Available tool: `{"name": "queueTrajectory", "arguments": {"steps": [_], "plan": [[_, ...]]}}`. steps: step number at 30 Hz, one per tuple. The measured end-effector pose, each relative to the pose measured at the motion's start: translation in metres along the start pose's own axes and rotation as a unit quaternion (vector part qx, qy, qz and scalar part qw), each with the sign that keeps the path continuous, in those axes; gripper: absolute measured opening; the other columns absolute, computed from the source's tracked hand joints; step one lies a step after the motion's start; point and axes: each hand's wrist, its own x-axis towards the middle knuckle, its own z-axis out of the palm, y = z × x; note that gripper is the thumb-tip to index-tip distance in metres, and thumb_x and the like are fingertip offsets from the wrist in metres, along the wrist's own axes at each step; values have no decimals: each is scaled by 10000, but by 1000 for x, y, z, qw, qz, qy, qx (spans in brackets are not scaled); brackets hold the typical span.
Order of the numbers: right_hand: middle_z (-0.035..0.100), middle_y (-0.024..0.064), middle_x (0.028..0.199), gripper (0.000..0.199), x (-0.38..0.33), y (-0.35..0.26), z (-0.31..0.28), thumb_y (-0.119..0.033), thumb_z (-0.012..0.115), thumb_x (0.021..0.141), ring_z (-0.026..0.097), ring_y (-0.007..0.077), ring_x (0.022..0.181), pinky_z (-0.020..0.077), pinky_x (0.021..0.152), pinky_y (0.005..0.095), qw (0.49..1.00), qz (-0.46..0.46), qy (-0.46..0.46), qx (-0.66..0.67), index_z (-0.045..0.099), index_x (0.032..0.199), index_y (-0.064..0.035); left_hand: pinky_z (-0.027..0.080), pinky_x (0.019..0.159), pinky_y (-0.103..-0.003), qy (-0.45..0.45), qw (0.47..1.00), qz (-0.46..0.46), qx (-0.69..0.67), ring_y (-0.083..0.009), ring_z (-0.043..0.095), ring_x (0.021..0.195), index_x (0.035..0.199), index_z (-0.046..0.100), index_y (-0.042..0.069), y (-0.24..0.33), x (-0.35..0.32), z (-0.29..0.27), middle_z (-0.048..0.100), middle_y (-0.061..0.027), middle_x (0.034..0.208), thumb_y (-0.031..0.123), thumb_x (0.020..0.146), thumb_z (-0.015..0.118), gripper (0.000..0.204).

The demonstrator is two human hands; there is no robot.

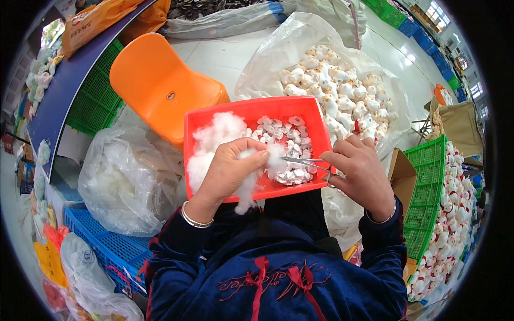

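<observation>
My left hand [230, 167] is closed on a tuft of white fibre stuffing [277, 160], pinched between thumb and fingers; a loose strand hangs below the palm. My right hand [361, 170] grips slim metal forceps [305, 160] by their finger rings, and the tips reach into the tuft. Both hands are over a red plastic tray [189, 134] in front of my body. A fluffy heap of stuffing [222, 128] fills the tray's left side. On its right lie many small, flat, whitish and silvery pieces [293, 136], whose kind I cannot make out.
An orange chair [160, 80] stands beyond the tray at left. A large clear bag [267, 59] holds many small white plush pieces [342, 96]. A bag of stuffing [123, 182] and a blue crate [101, 235] sit left; a cardboard box [402, 174] and green crate [425, 198] right.
</observation>
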Motion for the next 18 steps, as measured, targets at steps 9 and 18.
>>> {"name": "queueTrajectory", "arguments": {"steps": [9,18], "plan": [[645,68,1020,420,6,0,15,-188,819,738,595,281,1091,440,917,430,998,-6,-17,60,708,1134,-105,514,645,-217,3,999,22,43,-67,639,708,1022,710,7,-8,3,1,718,-43,866,76,957,695,96],[624,58,1020,473,6,-8,10,-167,836,699,572,281,1076,435,904,439,999,12,52,8,698,1147,-107,496,616,-218,18,994,1,-110,-65,606,675,1085,674,7,-13,4,-2,711,-69,867,76,960,688,144]]}}
